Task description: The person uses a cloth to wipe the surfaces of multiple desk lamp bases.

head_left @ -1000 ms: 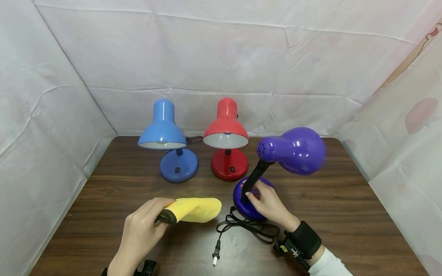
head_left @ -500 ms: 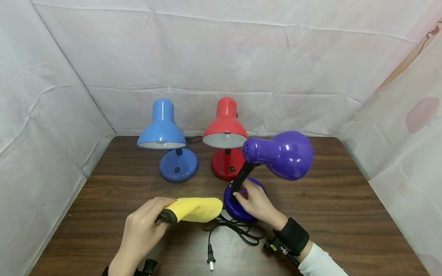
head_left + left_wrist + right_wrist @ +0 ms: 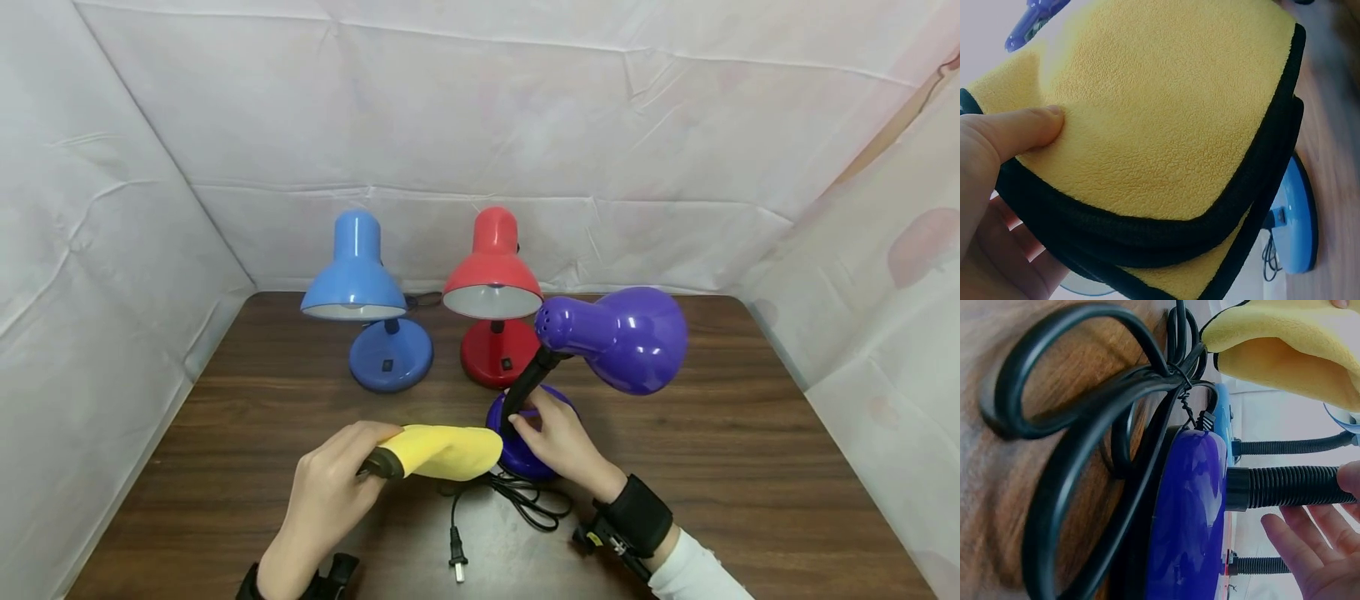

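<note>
My left hand (image 3: 330, 483) pinches a folded yellow cloth (image 3: 450, 452) with dark edging. The left wrist view has the thumb lying on top of the fleecy cloth (image 3: 1154, 112), the fingers beneath. The cloth's far end overlaps the left side of the purple desk lamp's base (image 3: 536, 462) in the head view. With my right hand (image 3: 566, 437) I grip the lamp's black ribbed neck (image 3: 1300, 485) low down, thumb on one side and fingers on the other. Its purple shade (image 3: 637, 342) leans right. A tied black cord (image 3: 543, 512) lies in front of the base.
Behind stand a blue desk lamp (image 3: 356, 279) and a red desk lamp (image 3: 492, 271), side by side near the back edge of the wooden table (image 3: 712, 467). The purple lamp's plug (image 3: 457, 557) points toward the front edge. White sheets (image 3: 480, 117) surround the table.
My right hand has shifted the purple lamp left, its cord and plug coming along. My left hand and the cloth have moved slightly right, closer to the purple base.
</note>
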{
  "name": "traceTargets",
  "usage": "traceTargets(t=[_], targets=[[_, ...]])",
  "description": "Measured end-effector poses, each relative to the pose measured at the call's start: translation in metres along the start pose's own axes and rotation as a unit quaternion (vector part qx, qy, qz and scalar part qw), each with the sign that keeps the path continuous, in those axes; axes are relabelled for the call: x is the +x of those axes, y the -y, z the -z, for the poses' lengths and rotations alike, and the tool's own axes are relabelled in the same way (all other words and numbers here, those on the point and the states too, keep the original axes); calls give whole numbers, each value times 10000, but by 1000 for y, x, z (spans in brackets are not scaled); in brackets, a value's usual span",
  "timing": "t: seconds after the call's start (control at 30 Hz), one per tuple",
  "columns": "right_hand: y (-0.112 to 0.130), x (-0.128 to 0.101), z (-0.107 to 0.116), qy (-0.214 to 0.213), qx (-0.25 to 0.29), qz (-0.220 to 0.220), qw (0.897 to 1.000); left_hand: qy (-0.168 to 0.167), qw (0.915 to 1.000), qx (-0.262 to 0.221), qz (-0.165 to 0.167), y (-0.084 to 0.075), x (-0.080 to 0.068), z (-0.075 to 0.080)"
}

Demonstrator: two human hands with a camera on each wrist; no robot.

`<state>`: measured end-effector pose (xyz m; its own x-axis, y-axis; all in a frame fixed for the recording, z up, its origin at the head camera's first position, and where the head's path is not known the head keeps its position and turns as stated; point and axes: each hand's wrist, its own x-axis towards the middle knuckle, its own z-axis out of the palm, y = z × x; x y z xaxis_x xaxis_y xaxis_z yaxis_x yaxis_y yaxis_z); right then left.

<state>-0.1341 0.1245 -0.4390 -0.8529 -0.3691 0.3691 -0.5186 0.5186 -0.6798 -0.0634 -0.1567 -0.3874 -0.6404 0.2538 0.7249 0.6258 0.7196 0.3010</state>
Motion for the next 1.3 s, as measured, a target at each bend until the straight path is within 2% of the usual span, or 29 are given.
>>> traceTargets(t=[0.17,0.3,0.43,0.57,0.63,0.73,0.9,0.97,1.1,1.3], targets=[[0,-2,5,-46,-254,52,9997,-130,9997,-106,-173,-2,4,-7],[1,-6,10,-250,-530,33,9983,-97,9994,-215,-267,-7,7,-12],[3,-11,17,-703,-549,125,9959,143,9988,-368,-275,-11,12,-17],[7,-16,24,-1077,-427,476,9921,432,9975,-503,-259,-16,17,-21],[11,-19,28,-966,-272,647,9928,500,9969,-531,-296,-19,20,-24],[18,-24,32,-537,13,929,9942,581,9962,-547,-355,-22,25,-27],[31,-27,31,-147,285,1623,9862,700,9949,-510,-514,-28,35,-32],[35,-26,29,-177,346,1840,9822,721,9941,-516,-623,-31,40,-35],[39,-25,23,-370,505,2000,9778,690,9915,-590,-931,-37,49,-41],[38,-25,25,-616,559,1867,9789,623,9889,-677,-1171,-42,53,-50]])
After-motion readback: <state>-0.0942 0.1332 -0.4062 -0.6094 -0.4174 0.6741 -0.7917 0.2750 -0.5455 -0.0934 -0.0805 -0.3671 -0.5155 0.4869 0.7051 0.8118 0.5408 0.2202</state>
